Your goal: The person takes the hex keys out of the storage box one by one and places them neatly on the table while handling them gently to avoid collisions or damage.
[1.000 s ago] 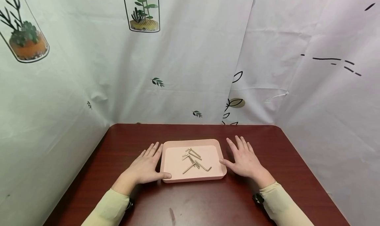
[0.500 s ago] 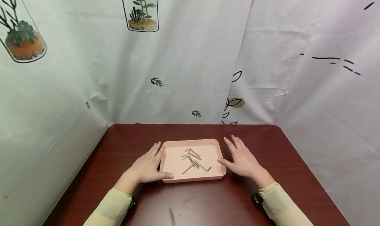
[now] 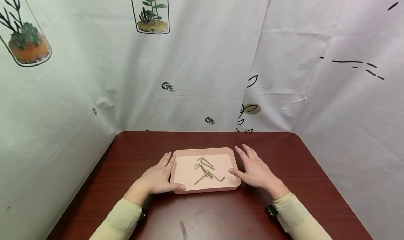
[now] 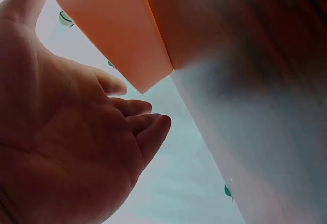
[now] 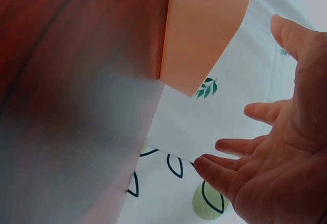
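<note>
A shallow pink tray (image 3: 221, 163) lies on the table. Several brass-coloured L-shaped hex keys (image 3: 201, 179) are heaped loosely near its middle. Along the tray's left side is my left hand (image 3: 154, 180), fingers extended near the rim and thumb reaching over the near left corner. My right hand (image 3: 258, 171) hovers by the right side, fingers spread and thumb over the right rim. Both wrist views show the tray's outer wall, (image 4: 112, 24) with the left palm (image 4: 66, 127) facing it and the right palm (image 5: 291, 152) likewise. Neither hand grips anything; whether the left touches the rim I cannot tell.
The dark red-brown wooden table (image 3: 202, 215) has rounded far corners. White curtains (image 3: 202, 57) printed with plants hang behind it and along both sides. Dark bands (image 3: 271, 211) circle the wrists below pale sleeves (image 3: 300, 215).
My right hand has shifted a little left, its thumb further over the tray's rim. My left thumb has edged slightly right. The tray and hex keys stay put.
</note>
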Demonstrator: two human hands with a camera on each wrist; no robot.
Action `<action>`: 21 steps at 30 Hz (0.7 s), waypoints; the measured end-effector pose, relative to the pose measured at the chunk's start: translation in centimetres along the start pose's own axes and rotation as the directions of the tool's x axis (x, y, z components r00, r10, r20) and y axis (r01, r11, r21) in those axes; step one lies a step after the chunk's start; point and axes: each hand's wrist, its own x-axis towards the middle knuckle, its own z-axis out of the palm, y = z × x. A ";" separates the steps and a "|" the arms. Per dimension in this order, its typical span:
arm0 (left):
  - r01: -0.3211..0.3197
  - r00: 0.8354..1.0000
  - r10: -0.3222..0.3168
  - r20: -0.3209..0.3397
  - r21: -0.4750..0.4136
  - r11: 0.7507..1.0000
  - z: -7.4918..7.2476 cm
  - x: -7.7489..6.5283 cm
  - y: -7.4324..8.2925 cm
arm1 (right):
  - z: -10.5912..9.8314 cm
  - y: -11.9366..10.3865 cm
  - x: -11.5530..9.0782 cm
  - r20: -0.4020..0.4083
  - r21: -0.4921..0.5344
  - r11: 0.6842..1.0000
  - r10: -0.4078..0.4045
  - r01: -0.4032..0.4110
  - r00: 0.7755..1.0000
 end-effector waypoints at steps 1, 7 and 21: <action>0.001 1.000 -0.001 0.004 -0.004 1.000 0.0 0.0 0.0 | 0.0 0.0 0.0 0.006 0.005 1.000 0.004 -0.004 1.000; 0.015 0.999 -0.014 0.030 -0.020 1.000 0.4 0.0 -0.2 | 0.1 -0.4 0.3 0.025 0.021 1.000 0.001 -0.002 1.000; 0.013 0.999 -0.013 0.045 -0.020 1.000 0.2 0.0 -0.2 | 0.3 -1.5 1.3 0.041 0.013 1.000 -0.026 0.026 0.999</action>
